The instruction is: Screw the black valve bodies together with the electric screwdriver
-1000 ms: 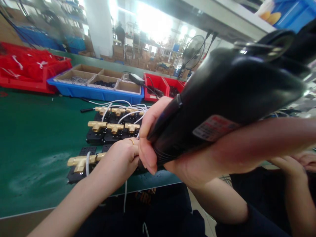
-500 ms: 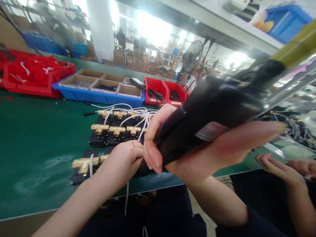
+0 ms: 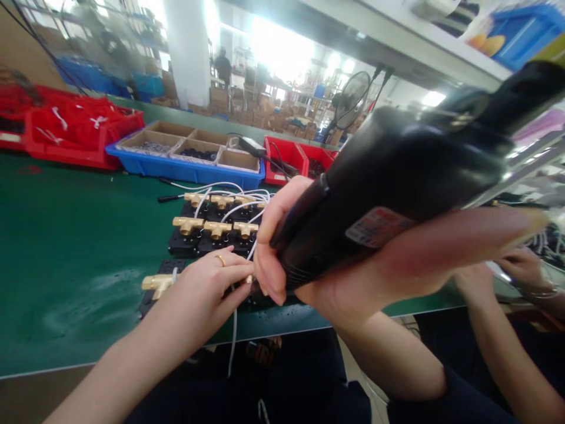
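Observation:
My right hand (image 3: 344, 259) is wrapped round a big black power screwdriver (image 3: 397, 176), its nose pointing down at the near edge of the green table (image 3: 75, 259). My left hand (image 3: 207, 282), with a gold ring, lies over a black fixture plate (image 3: 150, 303), its fingers pinched beside the tool's tip on something hidden. A brass T-fitting (image 3: 159, 284) with a white wire sticks out to the left of that hand. Two more rows of brass fittings (image 3: 216, 228) on black plates, trailing white wires (image 3: 238, 197), sit just beyond.
A blue tray (image 3: 185, 168) with cardboard boxes of small parts stands behind the fittings. Red bins (image 3: 291, 154) are right of it, and a red bin of parts (image 3: 70, 132) at the far left. Another person's hands (image 3: 521, 268) work at the right. A fan (image 3: 351, 97) stands behind.
My left hand has slid a little further over the near fixture, covering more of the brass fitting. The screwdriver has tilted and shifted slightly. The other person's hands have moved up at the right.

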The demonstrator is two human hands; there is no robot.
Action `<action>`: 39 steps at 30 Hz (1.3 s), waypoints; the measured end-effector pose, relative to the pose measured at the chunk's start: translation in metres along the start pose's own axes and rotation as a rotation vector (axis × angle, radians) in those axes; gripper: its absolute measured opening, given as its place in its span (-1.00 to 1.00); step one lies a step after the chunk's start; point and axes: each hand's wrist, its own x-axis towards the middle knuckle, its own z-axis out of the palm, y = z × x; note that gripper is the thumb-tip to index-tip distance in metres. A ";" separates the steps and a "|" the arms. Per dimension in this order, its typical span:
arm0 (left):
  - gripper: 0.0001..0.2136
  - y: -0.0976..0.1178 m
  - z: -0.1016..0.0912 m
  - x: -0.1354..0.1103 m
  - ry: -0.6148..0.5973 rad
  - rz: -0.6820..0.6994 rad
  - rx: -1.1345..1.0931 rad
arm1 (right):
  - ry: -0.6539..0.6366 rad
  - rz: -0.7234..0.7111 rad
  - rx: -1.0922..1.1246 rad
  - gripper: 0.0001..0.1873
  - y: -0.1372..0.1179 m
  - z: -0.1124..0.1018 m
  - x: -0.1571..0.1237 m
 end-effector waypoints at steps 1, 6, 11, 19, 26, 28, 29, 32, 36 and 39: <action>-0.73 0.000 0.001 0.000 0.003 0.008 0.012 | -0.024 0.000 0.069 -0.20 0.001 -0.002 -0.001; -0.73 0.004 0.000 0.000 0.013 0.042 0.024 | -0.040 -0.047 0.187 -0.23 0.007 -0.004 -0.005; -0.65 0.000 -0.001 -0.004 -0.005 0.024 0.012 | 0.041 -0.010 0.174 -0.17 0.014 0.000 -0.004; -0.67 -0.001 0.000 -0.001 -0.042 -0.052 -0.117 | -0.002 0.034 0.225 -0.18 0.013 -0.001 -0.003; -0.70 0.000 0.001 -0.002 -0.012 -0.031 -0.112 | -0.014 0.060 0.181 -0.18 0.010 0.000 -0.003; -0.68 0.002 0.001 -0.002 0.001 -0.011 -0.090 | -0.012 0.065 0.176 -0.20 0.006 -0.001 -0.003; -0.67 0.003 0.001 -0.001 0.010 0.003 -0.072 | -0.019 0.065 0.165 -0.21 0.004 -0.002 -0.003; -0.66 0.007 0.000 0.000 0.034 0.053 -0.012 | -0.053 0.036 0.127 -0.22 0.000 -0.004 -0.006; -0.70 0.006 0.002 -0.002 0.017 0.055 -0.004 | -0.030 -0.003 0.133 -0.28 0.006 -0.006 -0.009; -0.77 -0.007 0.006 -0.006 -0.026 0.023 -0.038 | 0.025 0.016 0.020 -0.29 0.010 -0.004 -0.002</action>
